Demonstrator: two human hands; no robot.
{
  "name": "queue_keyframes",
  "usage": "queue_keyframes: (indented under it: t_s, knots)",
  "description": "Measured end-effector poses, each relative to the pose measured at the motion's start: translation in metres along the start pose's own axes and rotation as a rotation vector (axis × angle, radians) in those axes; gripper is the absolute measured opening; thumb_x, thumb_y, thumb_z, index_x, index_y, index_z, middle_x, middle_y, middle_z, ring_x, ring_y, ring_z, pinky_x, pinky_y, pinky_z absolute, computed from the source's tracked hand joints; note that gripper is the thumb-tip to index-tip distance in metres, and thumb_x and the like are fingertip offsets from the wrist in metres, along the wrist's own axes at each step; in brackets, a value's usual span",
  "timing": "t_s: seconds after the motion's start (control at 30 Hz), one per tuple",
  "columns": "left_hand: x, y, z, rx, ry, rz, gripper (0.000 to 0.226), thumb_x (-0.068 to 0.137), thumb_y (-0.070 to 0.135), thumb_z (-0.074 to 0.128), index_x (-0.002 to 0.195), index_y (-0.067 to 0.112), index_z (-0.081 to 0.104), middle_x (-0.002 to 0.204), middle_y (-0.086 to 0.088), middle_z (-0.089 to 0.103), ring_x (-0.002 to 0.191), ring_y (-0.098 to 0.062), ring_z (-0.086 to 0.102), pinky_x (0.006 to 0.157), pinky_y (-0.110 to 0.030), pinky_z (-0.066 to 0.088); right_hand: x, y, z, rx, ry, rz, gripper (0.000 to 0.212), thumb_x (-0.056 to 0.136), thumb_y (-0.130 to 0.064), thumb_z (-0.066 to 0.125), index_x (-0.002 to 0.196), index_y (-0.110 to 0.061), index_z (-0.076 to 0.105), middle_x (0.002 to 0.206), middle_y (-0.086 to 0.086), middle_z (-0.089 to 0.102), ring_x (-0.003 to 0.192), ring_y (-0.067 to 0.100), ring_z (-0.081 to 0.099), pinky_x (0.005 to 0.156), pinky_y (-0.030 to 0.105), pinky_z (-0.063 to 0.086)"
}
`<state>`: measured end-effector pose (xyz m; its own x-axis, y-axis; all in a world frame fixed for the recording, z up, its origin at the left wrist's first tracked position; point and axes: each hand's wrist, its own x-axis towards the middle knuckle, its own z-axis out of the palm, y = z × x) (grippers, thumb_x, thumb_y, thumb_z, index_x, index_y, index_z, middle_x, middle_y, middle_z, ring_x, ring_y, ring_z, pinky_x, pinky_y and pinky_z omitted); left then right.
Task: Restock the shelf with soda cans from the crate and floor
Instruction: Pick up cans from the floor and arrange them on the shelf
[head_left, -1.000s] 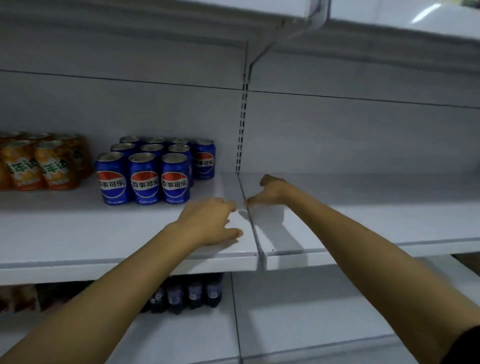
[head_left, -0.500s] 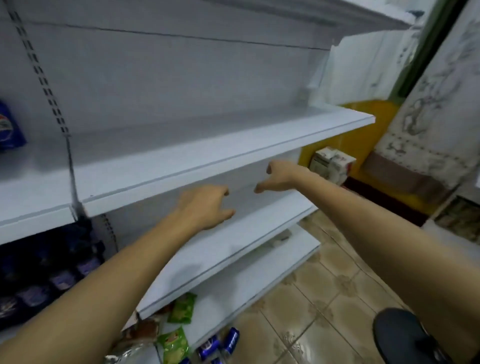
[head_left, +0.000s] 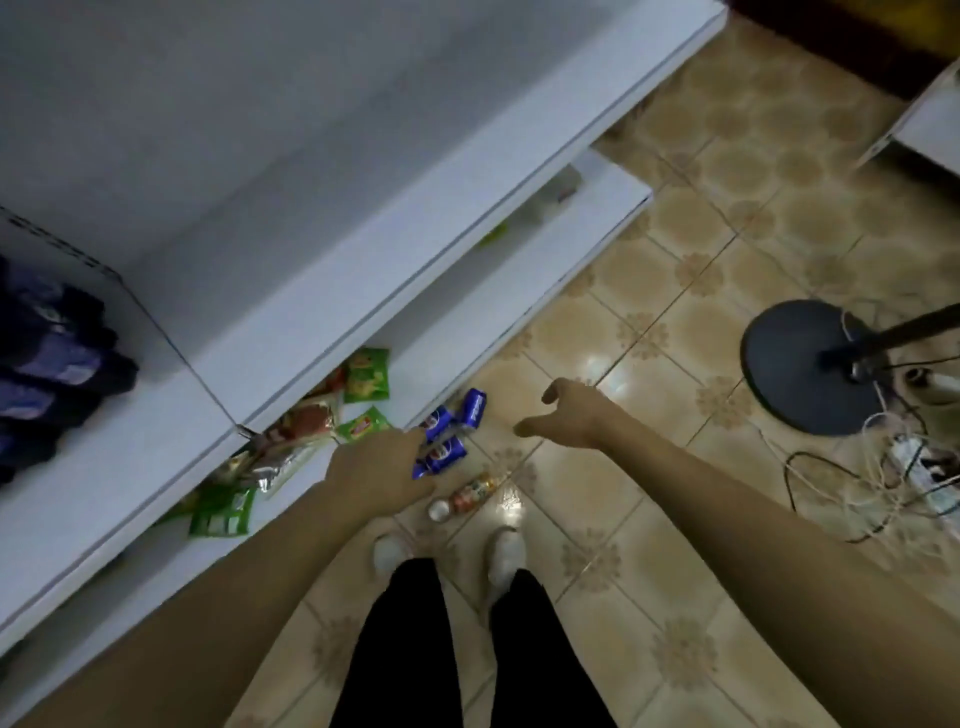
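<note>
Below, blue Pepsi cans (head_left: 441, 454), left hand (head_left: 382, 470) over them

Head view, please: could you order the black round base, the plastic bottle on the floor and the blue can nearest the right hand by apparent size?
1. black round base
2. plastic bottle
3. blue can
All sit at similar depth, so the order is fairly safe.

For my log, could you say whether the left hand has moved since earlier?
Yes: the left hand dropped down past the shelves toward the blue cans on the floor.
</note>
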<state>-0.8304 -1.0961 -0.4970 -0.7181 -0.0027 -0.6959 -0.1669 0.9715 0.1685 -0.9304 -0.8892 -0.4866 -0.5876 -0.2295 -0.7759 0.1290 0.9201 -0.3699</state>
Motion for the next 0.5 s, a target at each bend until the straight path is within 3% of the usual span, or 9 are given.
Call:
queue_keyframes:
  t_s: [0.13, 0.27, 0.4, 0.43, 0.5]
  knots:
    - [0.037, -0.024, 0.073, -0.159, -0.147, 0.006, 0.059, 0.095, 0.041, 0.05, 0.148, 0.025, 0.03, 0.133, 0.0, 0.05, 0.12, -0.025, 0.051, 0.077, -0.028, 0.039, 0.05, 0.036, 0.085, 0.2, -0.097, 0.162, 0.066, 0.084, -0.05, 0.065, 0.131, -0.007, 0.047, 0.134, 0.012, 0.05, 0.118, 0.027, 0.05, 0.094, 0.035, 0.044]
    - [0.075, -0.053, 0.161, -0.286, -0.229, -0.121, 0.057, 0.085, 0.045, 0.061, 0.135, 0.021, 0.047, 0.127, -0.002, 0.057, 0.115, -0.021, 0.056, 0.09, -0.033, 0.047, 0.093, 0.076, 0.172, 0.405, -0.161, 0.335, 0.053, 0.088, -0.036, 0.066, 0.123, 0.002, 0.056, 0.133, 0.021, 0.053, 0.108, 0.029, 0.054, 0.082, 0.031, 0.042]
    - [0.114, -0.072, 0.234, -0.34, -0.319, -0.144, 0.06, 0.086, 0.043, 0.061, 0.139, 0.022, 0.044, 0.128, -0.001, 0.057, 0.115, -0.021, 0.055, 0.093, -0.035, 0.047, 0.14, 0.109, 0.254, 0.528, -0.179, 0.485, 0.048, 0.09, -0.027, 0.065, 0.1, 0.019, 0.058, 0.108, 0.039, 0.057, 0.083, 0.044, 0.052, 0.066, 0.028, 0.032]
    - [0.126, -0.077, 0.25, -0.335, -0.334, -0.139, 0.059, 0.088, 0.041, 0.061, 0.14, 0.021, 0.043, 0.129, -0.002, 0.056, 0.117, -0.021, 0.054, 0.094, -0.036, 0.047, 0.153, 0.115, 0.271, 0.551, -0.202, 0.509, 0.045, 0.089, -0.028, 0.066, 0.091, 0.017, 0.057, 0.099, 0.04, 0.054, 0.077, 0.039, 0.049, 0.067, 0.03, 0.031]
    - [0.153, -0.085, 0.278, -0.318, -0.332, -0.128, 0.056, 0.087, 0.039, 0.062, 0.137, 0.02, 0.046, 0.128, -0.003, 0.056, 0.117, -0.023, 0.053, 0.094, -0.039, 0.047, 0.178, 0.125, 0.299, 0.595, -0.232, 0.553, 0.035, 0.088, -0.029, 0.066, 0.077, 0.001, 0.053, 0.089, 0.026, 0.054, 0.081, 0.028, 0.054, 0.07, 0.033, 0.039]
